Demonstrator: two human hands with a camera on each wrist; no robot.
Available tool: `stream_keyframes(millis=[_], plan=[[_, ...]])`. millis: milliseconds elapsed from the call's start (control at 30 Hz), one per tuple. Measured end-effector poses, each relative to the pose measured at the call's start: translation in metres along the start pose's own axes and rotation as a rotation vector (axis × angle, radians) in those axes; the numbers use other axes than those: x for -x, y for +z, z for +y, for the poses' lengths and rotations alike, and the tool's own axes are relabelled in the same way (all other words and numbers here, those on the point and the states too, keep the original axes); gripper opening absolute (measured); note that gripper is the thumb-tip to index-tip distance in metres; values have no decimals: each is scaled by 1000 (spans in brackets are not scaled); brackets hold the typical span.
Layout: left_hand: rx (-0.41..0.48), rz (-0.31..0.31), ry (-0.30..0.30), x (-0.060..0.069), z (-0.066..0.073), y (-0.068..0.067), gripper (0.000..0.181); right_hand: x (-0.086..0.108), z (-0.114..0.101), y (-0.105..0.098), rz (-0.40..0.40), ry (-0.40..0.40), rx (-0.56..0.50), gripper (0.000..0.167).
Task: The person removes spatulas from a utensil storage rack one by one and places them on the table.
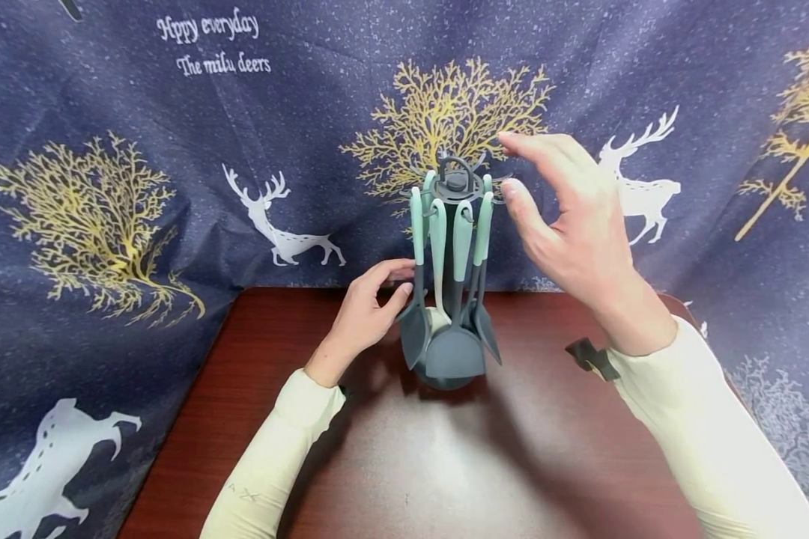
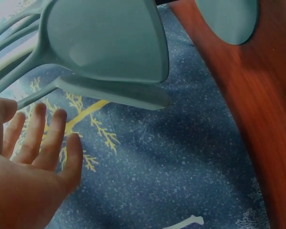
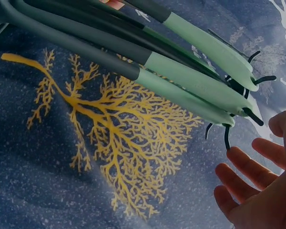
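Note:
A dark utensil rack [image 1: 457,183] stands upright on the table with several kitchen utensils hanging from its hooks. Their handles are mint green and their heads dark grey; a broad turner [image 1: 455,355] faces the front, and a paler utensil [image 1: 438,318] hangs behind it. My left hand [image 1: 369,305] is at the rack's left side, fingers loosely bent beside the utensils; the left wrist view shows nothing held in the fingers [image 2: 50,143]. Level with the rack's top, to its right, my right hand [image 1: 580,221] is raised with thumb and fingers apart. Both palms hold nothing.
The reddish-brown wooden table [image 1: 553,449] ends just behind the rack. A dark blue cloth [image 1: 297,135] with deer and golden trees hangs at the back and sides. A dark strap piece [image 1: 592,359] sticks out at the right sleeve.

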State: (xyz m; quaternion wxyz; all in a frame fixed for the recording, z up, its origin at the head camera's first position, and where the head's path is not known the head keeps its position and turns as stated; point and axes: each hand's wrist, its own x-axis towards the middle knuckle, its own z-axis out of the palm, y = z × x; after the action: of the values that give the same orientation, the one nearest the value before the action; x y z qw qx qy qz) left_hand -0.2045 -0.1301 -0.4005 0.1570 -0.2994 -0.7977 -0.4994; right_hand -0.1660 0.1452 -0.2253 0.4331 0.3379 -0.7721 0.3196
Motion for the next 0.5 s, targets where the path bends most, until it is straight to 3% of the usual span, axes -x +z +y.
stream_keyframes(millis=[500], plan=[[-22, -5, 0, -2, -1, 4, 36, -7, -3, 12, -57, -14, -12, 36]])
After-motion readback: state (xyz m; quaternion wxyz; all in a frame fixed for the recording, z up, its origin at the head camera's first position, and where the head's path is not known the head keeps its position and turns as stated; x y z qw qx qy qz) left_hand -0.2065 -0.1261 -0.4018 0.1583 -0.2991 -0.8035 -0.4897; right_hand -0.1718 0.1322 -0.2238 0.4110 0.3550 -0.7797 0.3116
